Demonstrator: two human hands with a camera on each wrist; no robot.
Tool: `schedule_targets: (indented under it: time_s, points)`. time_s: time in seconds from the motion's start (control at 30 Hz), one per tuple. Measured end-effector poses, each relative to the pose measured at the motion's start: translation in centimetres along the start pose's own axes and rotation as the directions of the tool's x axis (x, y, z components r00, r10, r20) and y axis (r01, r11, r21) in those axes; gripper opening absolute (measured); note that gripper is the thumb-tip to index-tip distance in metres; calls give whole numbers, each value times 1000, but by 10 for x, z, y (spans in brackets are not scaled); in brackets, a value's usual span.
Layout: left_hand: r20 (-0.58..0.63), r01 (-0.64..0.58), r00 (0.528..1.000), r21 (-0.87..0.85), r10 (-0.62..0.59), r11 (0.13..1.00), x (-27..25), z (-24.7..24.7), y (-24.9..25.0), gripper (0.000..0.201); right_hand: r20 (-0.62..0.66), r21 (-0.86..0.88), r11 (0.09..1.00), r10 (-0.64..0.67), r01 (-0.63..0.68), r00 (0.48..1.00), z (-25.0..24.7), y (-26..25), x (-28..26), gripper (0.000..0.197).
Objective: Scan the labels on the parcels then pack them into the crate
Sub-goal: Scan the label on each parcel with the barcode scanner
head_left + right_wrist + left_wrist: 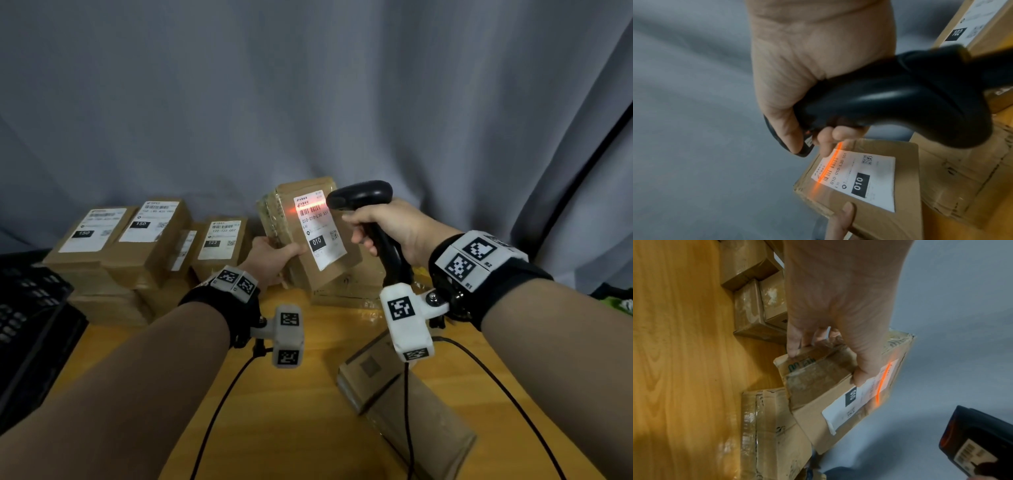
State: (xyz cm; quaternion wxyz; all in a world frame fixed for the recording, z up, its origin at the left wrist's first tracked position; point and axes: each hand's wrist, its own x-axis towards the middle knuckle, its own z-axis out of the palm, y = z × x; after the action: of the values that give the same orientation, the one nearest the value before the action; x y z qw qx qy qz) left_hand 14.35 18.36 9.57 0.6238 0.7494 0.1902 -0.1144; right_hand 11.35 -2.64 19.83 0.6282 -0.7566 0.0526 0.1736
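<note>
My left hand (277, 253) grips a brown cardboard parcel (317, 236) by its left side, thumb on the front, and holds it tilted up above the wooden table (308, 411). The parcel's white label marked 010 (863, 177) faces me. A black handheld scanner (363, 198) is gripped by its handle in my right hand (387, 233), just right of the parcel. Its red scan line (310, 208) falls across the barcode at the top of the label. The left wrist view shows the parcel (830, 402) and the scanner's head (978, 443). A black crate (30, 308) stands at the far left.
Several labelled parcels (137, 240) are stacked at the back left beside the crate. A flat taped carton (346, 291) lies under the raised parcel. Another cardboard box (387, 377) sits at the front right. Black cables (219, 404) run over the table. A grey curtain hangs behind.
</note>
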Motion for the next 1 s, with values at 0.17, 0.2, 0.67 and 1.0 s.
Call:
schedule_targets:
  time_s: [0.17, 0.2, 0.67, 1.0]
  points:
    - [6, -2, 1000, 12, 2, 1000, 5, 2, -3, 107, 12, -87, 996, 15, -14, 1000, 2, 0, 1, 9]
    - [3, -9, 1000, 17, 9, 1000, 7, 2, -4, 111, 12, -96, 995, 17, -15, 1000, 3, 1, 1, 9]
    - [-5, -47, 999, 30, 47, 998, 14, 2, -10, 67, 17, -69, 998, 9, -8, 1000, 2, 3, 1, 8]
    - [-15, -46, 999, 55, 47, 997, 10, 4, -10, 79, 25, -88, 996, 13, -10, 1000, -3, 3, -1, 14]
